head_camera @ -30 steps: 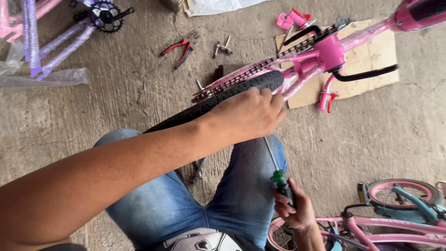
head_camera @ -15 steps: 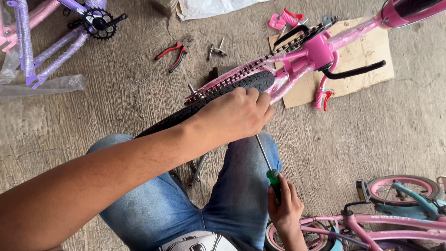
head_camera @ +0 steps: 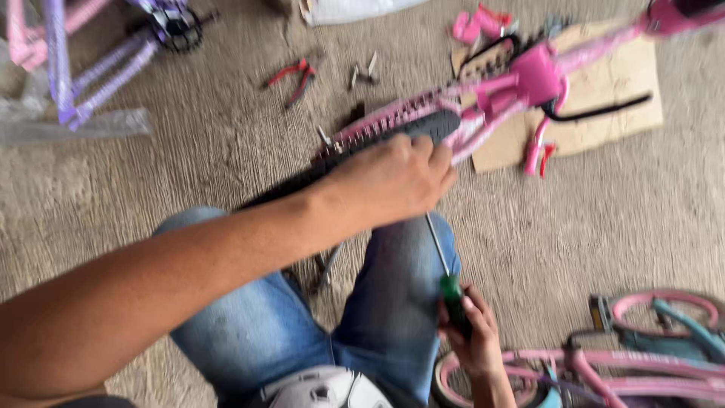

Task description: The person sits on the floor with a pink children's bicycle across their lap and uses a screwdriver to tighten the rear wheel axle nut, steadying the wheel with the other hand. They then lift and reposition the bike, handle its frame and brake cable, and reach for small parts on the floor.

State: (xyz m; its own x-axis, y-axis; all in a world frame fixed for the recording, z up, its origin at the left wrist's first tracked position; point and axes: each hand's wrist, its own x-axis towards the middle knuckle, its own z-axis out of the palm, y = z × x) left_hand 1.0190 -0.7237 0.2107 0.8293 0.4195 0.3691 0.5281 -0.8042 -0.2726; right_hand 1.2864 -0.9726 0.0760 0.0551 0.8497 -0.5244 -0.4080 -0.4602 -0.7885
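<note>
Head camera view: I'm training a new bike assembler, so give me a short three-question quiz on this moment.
1. True or false: the left hand rests on the black rubber tyre of the pink children's bicycle frame.
2. What does the right hand hold?
A. red-handled pliers
B. green-handled screwdriver
C. a hammer
3. Fill in: the red-handled pliers lie on the ____ floor.

Key:
1. True.
2. B: the green-handled screwdriver, its metal shaft pointing up towards the left hand.
3. Concrete; the grey concrete floor also bears the flat brown cardboard sheet under the frame.
</note>
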